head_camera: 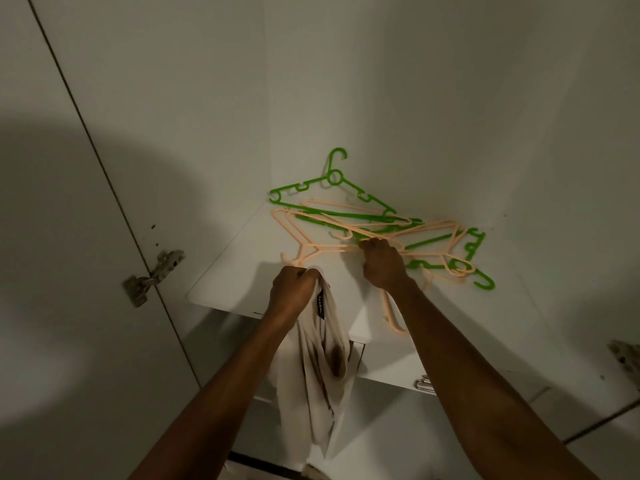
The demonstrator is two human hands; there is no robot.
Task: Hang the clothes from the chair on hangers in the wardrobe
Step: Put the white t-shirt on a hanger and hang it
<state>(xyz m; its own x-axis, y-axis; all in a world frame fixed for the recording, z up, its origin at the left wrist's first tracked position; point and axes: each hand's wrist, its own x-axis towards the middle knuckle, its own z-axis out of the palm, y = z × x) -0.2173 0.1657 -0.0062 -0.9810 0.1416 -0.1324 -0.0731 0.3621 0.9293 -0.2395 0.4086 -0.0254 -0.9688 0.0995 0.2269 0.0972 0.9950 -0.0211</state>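
White wardrobe shelf (242,258); tangled green and peach hangers (363,220); limp cream garment (325,375).

Pretty dim shot, kinda greenish-grey overall. Light seems to come from behind the person, throwing a big soft shadow over the wardrobe door (69,220) on the left. Wide-angle bending at the edges, slightly soft, grainy detail.

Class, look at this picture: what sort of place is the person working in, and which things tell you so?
Most likely inside a white wardrobe at home. A door hinge sits on the left panel, and plastic hangers lie piled on a shelf above a drawer.
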